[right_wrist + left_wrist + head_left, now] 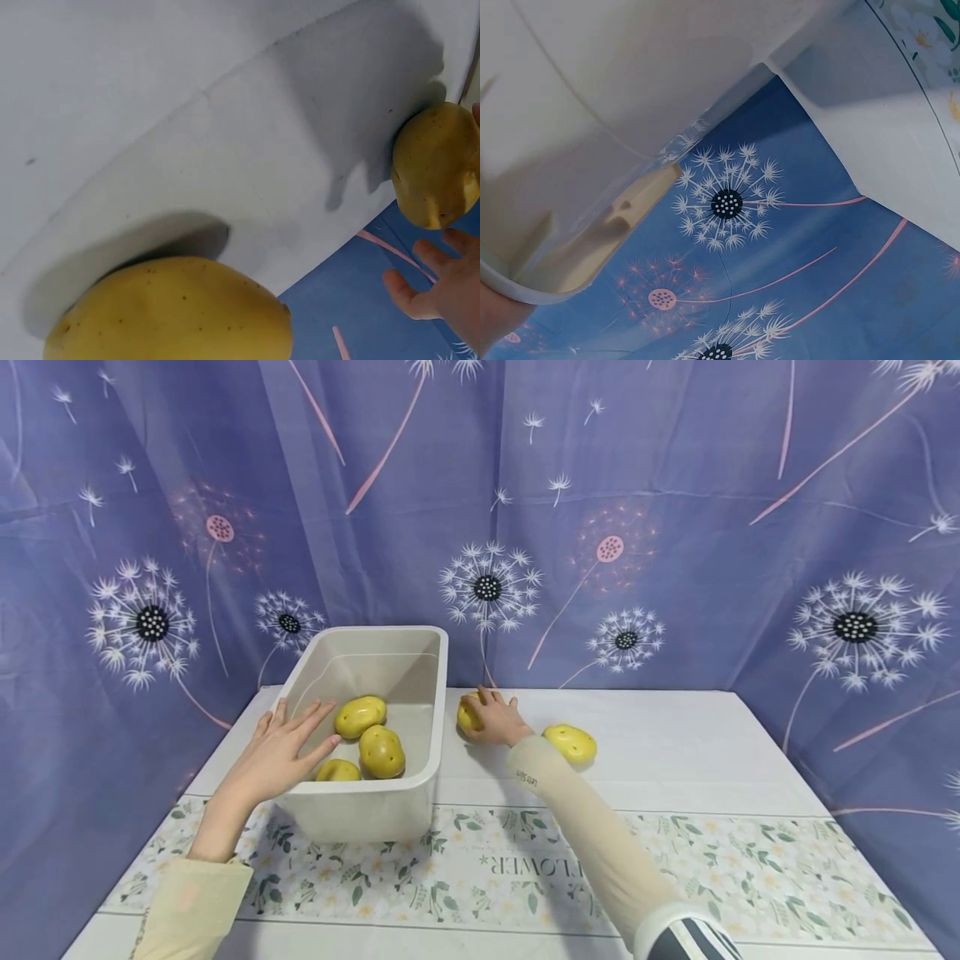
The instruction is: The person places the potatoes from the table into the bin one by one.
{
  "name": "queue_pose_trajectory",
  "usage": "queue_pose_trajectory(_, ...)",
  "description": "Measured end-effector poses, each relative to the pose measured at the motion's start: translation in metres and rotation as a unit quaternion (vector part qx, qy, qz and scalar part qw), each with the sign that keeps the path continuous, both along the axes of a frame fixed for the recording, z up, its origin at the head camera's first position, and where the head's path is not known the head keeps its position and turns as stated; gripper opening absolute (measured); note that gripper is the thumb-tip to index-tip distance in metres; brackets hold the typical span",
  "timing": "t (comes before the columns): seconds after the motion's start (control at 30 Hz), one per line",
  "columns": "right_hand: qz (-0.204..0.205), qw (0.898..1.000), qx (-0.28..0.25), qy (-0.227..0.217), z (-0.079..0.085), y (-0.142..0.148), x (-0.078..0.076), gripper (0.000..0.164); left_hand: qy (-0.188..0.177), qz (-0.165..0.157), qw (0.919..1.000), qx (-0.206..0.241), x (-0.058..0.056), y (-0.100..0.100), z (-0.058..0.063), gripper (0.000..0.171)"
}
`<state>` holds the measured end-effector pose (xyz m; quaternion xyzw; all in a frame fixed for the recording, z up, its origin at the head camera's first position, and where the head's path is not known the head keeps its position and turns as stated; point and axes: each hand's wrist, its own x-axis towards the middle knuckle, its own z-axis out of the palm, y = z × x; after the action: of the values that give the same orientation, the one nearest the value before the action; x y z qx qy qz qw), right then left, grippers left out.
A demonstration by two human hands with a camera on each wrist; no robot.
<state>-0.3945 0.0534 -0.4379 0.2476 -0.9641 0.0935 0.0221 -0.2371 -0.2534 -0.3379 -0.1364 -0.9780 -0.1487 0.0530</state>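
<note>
Far potato point(466, 717) sits on the desk point(675, 735) just right of the plastic bin point(360, 814), nr the curtain. Looks firm, smooth, prob. light-to-mid wt, not fragile; rounded skin cd roll or slip a bit, so best hold is across the narrow middle, thumb vs fingers. R hand point(498, 718) has thumb & fingers curled abt it; can't tell how hard it's squeezing. L hand point(281, 756) is spread, fingers apart, at bin's left rim, nothing in it. Nearer potato point(570, 743) lies loose by the R forearm; three potatoes point(381, 753) inside bin, on its floor.

Desk cover is white & pale w/ a floral strip point(750, 868) across it, mostly flat, faint crease in R wrist view. Blue-violet dandelion-print curtain point(405, 485) hangs behind & at both sides
</note>
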Motion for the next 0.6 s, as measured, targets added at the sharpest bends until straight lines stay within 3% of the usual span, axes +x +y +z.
queue_pose_trajectory(0.6,-0.008,1.0,0.012,-0.021,-0.0033,-0.0056,-0.0046,0.067,-0.006,-0.003,1.0,0.005,0.0018,0.0009,0.0034,0.064)
